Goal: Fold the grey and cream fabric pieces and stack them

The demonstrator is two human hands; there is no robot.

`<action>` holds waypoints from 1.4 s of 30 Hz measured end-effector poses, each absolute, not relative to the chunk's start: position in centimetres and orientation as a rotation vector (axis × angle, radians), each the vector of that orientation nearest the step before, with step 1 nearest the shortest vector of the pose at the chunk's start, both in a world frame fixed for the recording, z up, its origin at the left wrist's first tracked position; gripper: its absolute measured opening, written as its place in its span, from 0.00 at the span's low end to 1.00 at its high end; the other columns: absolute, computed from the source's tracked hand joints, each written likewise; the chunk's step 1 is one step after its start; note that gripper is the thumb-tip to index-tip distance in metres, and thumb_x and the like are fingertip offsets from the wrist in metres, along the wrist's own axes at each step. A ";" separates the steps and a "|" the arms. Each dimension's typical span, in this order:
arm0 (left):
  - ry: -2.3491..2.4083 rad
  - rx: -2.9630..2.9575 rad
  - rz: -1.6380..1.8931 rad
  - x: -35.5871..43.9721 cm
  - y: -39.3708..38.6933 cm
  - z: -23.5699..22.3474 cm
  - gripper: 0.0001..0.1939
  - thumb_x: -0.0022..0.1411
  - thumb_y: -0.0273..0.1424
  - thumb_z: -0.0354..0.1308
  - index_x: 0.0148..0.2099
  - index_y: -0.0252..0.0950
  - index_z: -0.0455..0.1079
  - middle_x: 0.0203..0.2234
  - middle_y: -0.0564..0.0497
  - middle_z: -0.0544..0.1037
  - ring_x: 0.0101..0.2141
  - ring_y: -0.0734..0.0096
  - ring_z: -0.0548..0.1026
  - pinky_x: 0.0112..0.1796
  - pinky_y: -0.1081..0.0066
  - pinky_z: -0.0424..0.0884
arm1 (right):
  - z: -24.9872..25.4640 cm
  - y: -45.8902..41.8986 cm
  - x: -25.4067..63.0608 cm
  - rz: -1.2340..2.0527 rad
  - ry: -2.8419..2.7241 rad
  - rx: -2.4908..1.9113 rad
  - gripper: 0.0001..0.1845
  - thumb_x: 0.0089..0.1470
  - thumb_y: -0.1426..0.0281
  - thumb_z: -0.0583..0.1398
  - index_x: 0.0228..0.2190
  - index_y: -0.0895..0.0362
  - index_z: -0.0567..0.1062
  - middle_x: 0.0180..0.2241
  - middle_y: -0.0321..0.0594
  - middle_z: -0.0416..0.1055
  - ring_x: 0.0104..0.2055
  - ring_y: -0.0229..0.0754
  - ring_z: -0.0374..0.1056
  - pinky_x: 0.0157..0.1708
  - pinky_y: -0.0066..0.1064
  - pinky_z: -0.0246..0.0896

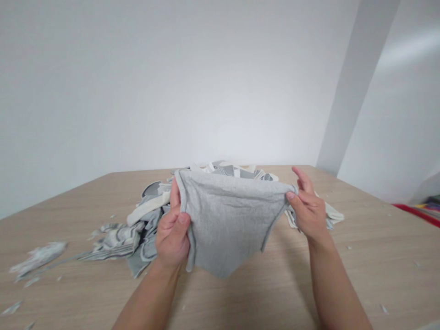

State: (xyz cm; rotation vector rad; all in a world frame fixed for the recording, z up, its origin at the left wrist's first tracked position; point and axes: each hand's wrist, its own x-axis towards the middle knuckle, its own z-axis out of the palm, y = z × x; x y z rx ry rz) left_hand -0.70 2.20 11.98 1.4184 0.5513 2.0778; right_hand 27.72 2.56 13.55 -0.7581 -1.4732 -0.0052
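Observation:
A light grey piece of fabric (227, 220) is stretched between my two hands above the table, its lower edge hanging down to a point. My left hand (173, 233) grips its left edge, the thumb in front and the fingers behind the cloth. At the upper right corner, my right hand (307, 206) pinches the fabric between thumb and fingers, with one finger raised. Behind the cloth lies a heap of grey, white and striped fabric pieces (151, 215), partly hidden by it.
The wooden table (360, 266) reaches back to a white wall (206, 82). A pale scrap (41, 256) and small shreds lie at the left. More cloth (333, 214) lies behind my right hand. A red edge (417, 214) with coloured material shows at the far right.

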 end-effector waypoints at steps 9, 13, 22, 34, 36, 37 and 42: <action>0.399 1.434 1.912 -0.1 1.8 13.2 0.12 0.56 0.41 0.59 0.34 0.38 0.76 0.58 0.49 0.64 0.59 0.57 0.58 0.57 0.60 0.58 | 12.9 3.0 28.3 0.489 -1.293 -0.732 0.13 0.49 0.60 0.62 0.33 0.55 0.79 0.33 0.38 0.76 0.37 0.46 0.70 0.39 0.34 0.63; 0.462 1.357 1.824 0.1 1.7 13.4 0.19 0.57 0.44 0.56 0.38 0.32 0.75 0.39 0.40 0.77 0.41 0.56 0.75 0.44 0.60 0.70 | 12.4 3.2 28.3 0.626 -1.199 -0.771 0.14 0.43 0.60 0.65 0.31 0.56 0.79 0.27 0.36 0.75 0.30 0.44 0.69 0.30 0.31 0.64; 0.898 1.398 1.843 1.9 3.5 12.4 0.12 0.55 0.37 0.59 0.35 0.33 0.76 0.40 0.47 0.76 0.43 0.64 0.71 0.45 0.69 0.64 | 12.0 5.7 28.3 0.679 -1.243 -0.895 0.14 0.43 0.61 0.65 0.31 0.57 0.79 0.26 0.34 0.74 0.29 0.39 0.66 0.30 0.28 0.60; 1.174 1.561 1.750 0.9 0.6 13.4 0.12 0.53 0.37 0.60 0.24 0.35 0.72 0.19 0.55 0.70 0.22 0.74 0.64 0.24 0.76 0.59 | 11.5 5.3 30.3 0.885 -1.193 -0.839 0.16 0.41 0.61 0.66 0.32 0.58 0.78 0.24 0.34 0.73 0.25 0.36 0.64 0.26 0.26 0.58; 1.135 1.438 1.692 1.5 1.5 12.7 0.13 0.52 0.39 0.61 0.27 0.34 0.73 0.21 0.54 0.72 0.23 0.74 0.66 0.25 0.76 0.61 | 11.1 5.9 30.7 0.887 -1.174 -0.876 0.16 0.40 0.60 0.66 0.31 0.58 0.77 0.24 0.34 0.73 0.25 0.37 0.65 0.28 0.27 0.59; 1.119 1.383 1.651 1.9 2.4 12.1 0.14 0.52 0.41 0.60 0.28 0.33 0.73 0.22 0.53 0.73 0.24 0.73 0.67 0.25 0.76 0.62 | 10.6 6.6 31.0 0.888 -1.170 -0.918 0.17 0.40 0.60 0.66 0.31 0.58 0.77 0.23 0.34 0.73 0.25 0.37 0.65 0.28 0.27 0.59; 1.365 1.499 1.225 2.4 8.8 7.6 0.21 0.57 0.45 0.50 0.35 0.32 0.72 0.22 0.51 0.73 0.21 0.73 0.68 0.22 0.76 0.61 | 5.1 10.9 33.0 0.847 -1.255 -1.277 0.17 0.43 0.57 0.61 0.25 0.60 0.74 0.18 0.31 0.67 0.21 0.36 0.60 0.22 0.26 0.53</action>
